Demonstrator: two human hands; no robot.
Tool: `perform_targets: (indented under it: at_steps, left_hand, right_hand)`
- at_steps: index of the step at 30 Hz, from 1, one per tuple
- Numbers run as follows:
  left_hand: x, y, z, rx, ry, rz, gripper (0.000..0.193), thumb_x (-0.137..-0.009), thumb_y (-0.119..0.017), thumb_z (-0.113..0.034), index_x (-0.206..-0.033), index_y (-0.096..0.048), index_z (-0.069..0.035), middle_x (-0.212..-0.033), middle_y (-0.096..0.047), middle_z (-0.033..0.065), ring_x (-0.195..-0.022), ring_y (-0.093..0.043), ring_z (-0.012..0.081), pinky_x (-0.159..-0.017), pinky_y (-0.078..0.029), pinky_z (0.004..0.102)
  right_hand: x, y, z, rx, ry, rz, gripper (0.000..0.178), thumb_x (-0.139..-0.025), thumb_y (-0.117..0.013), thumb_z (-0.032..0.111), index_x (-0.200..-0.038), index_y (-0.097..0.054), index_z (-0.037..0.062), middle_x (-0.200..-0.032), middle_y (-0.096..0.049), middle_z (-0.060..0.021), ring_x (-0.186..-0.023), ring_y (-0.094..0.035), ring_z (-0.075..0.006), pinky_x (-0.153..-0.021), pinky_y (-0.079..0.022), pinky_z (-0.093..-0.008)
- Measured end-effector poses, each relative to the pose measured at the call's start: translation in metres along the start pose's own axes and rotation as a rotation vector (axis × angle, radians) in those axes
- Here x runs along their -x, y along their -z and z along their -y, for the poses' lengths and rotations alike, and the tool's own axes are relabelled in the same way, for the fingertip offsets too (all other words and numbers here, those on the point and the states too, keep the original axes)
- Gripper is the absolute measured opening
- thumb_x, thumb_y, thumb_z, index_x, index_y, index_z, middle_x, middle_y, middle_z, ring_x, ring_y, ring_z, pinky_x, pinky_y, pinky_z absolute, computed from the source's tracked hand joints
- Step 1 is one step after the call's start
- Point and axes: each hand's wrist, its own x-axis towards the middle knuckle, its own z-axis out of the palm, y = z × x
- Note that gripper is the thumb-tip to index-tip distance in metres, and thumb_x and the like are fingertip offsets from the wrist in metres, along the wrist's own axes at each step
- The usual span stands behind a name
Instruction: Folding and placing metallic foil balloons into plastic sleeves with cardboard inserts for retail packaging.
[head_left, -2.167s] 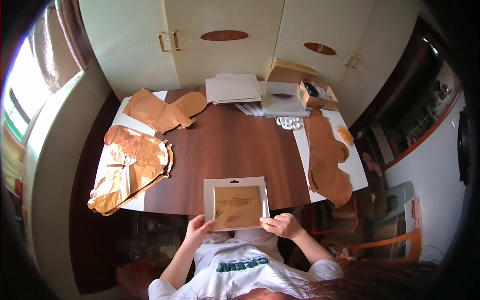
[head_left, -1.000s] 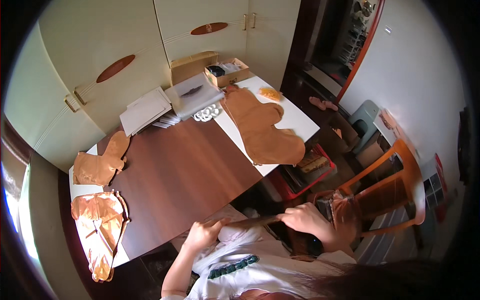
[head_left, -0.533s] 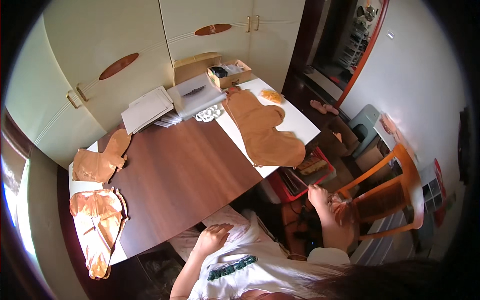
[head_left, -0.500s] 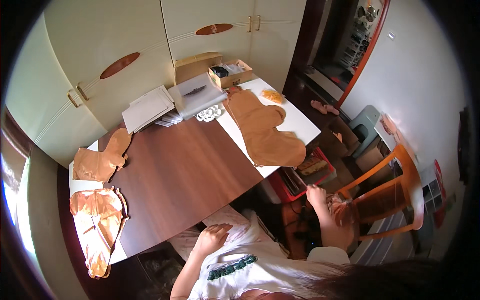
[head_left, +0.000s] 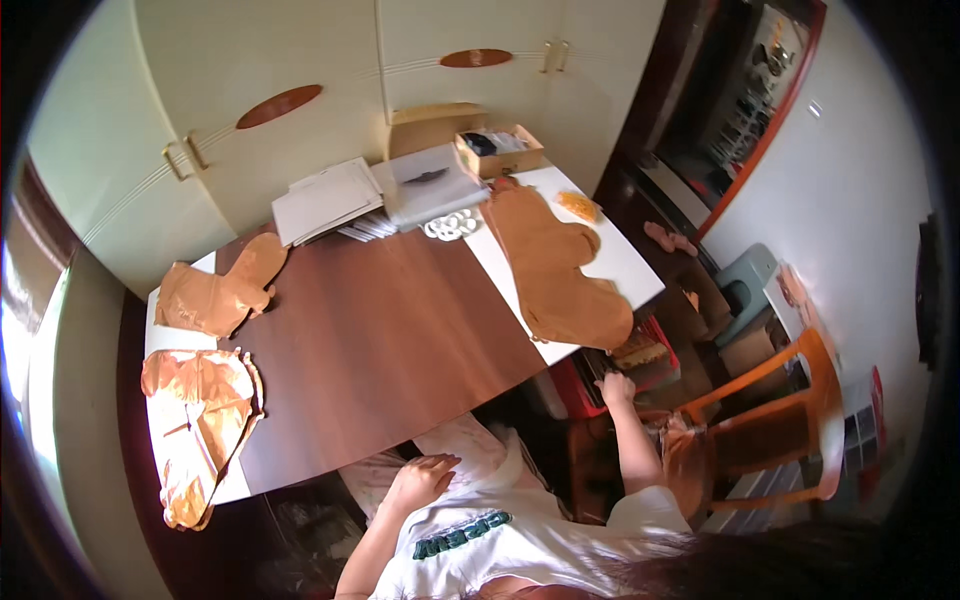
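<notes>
The left hand point(head_left: 425, 482) lies palm down at the lap, fingers loosely straight and close together, with nothing showing in them. It seems well placed there: out of the way, yet free to steady the body during a sideways reach.

Farther out and to its right, the right hand point(head_left: 616, 388) is best guided with the wrist high over the rim of the red crate point(head_left: 573, 395), so the knuckles clear the side and the fingers work straight down among the contents. A slow, light touch would suit — stiff flat things could catch and bend.

As for pose, the right forearm stretches away from the body, sleeve low behind it, fingers curled narrow; what they hold, if anything, I cannot tell, nor whether they touch the crate. The crate is right at that hand, below the worktop point(head_left: 390, 320); the wooden chair point(head_left: 830, 420) stands to the hand's right, so the elbow should keep clear of it.

Just beyond the hand, a flat brown foil-like shape point(head_left: 560, 270) lies at the worktop's edge — worth not brushing when lifting. Farther still sit white rings point(head_left: 452, 225) and an open box point(head_left: 505, 158).
</notes>
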Motion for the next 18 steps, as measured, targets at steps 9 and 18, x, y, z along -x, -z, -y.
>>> perform_targets:
  at_steps: [9,18]
  left_hand:
    - [0.022,0.005,0.002,0.204,0.245,0.008,0.045,-0.082,-0.063,-0.02,-0.124,-0.051,-0.01,-0.102,-0.064,0.0133,-0.083,-0.064,0.0282,-0.074,-0.052,0.0368]
    - [0.079,0.016,-0.012,0.906,0.55,-0.331,0.02,-0.088,-0.062,-0.019,-0.094,-0.065,0.0,-0.08,-0.064,0.0022,-0.075,-0.056,0.0075,-0.067,-0.047,0.0241]
  right_hand:
    - [0.139,0.076,0.148,-1.133,0.816,0.209,0.027,-0.085,-0.062,0.018,-0.063,-0.062,0.0023,-0.059,-0.058,-0.0066,-0.056,-0.054,-0.0124,-0.052,-0.042,-0.0285]
    - [0.22,0.108,0.312,-1.669,1.36,0.627,0.014,-0.087,-0.054,0.012,-0.075,-0.057,0.0044,-0.075,-0.054,-0.0044,-0.062,-0.049,-0.0132,-0.06,-0.041,-0.026]
